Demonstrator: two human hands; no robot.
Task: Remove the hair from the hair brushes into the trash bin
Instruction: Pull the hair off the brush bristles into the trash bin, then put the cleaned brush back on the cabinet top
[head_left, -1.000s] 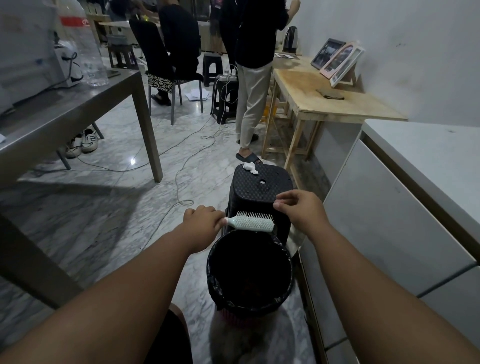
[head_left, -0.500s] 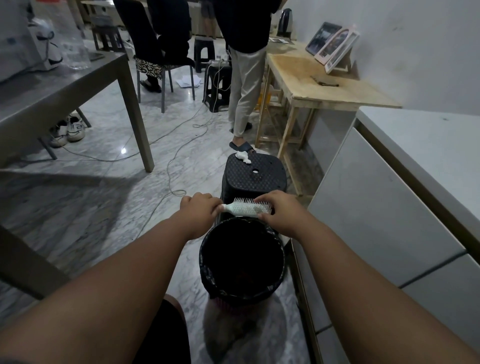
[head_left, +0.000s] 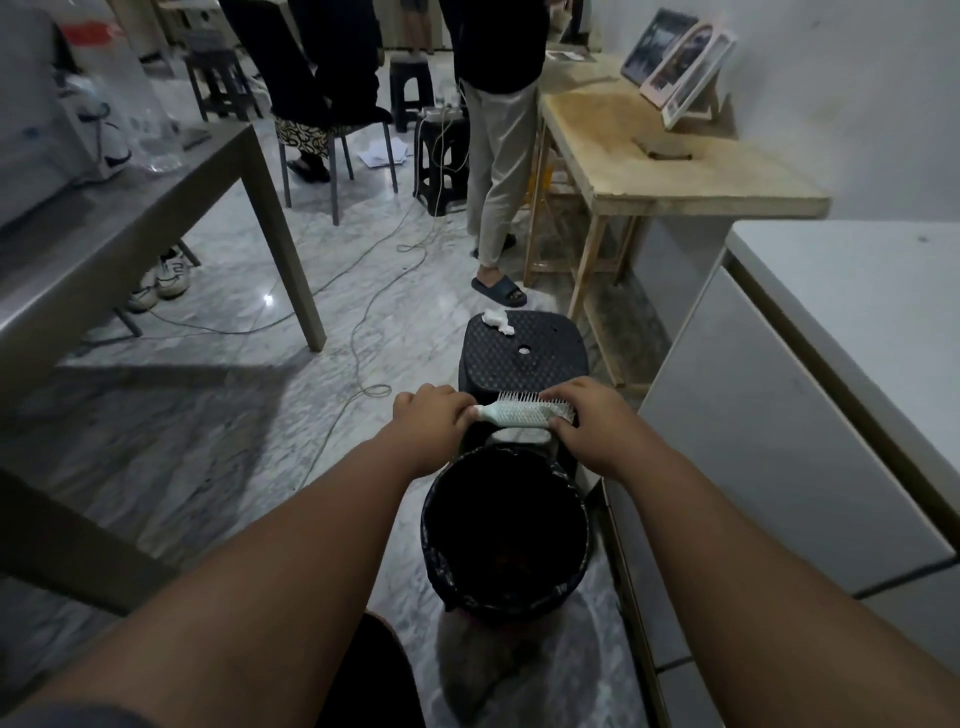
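The pale plastic hairbrush (head_left: 522, 415) lay crosswise, bristles up, just above the far rim of the black-lined round trash bin (head_left: 506, 530). The left hand (head_left: 428, 415) was closed round its handle; the right hand (head_left: 589, 415) pinched the bristle end, nearer the hair. Half a second before, both hands had gripped likewise, with little changed.

- The right hand (head_left: 592, 415), which a second ago pinched only the far tip of the hair brush (head_left: 522, 414), has slid along it and now lies over the bristled end at frame centre.
- The brush sits slightly lower over the trash bin (head_left: 441, 561).
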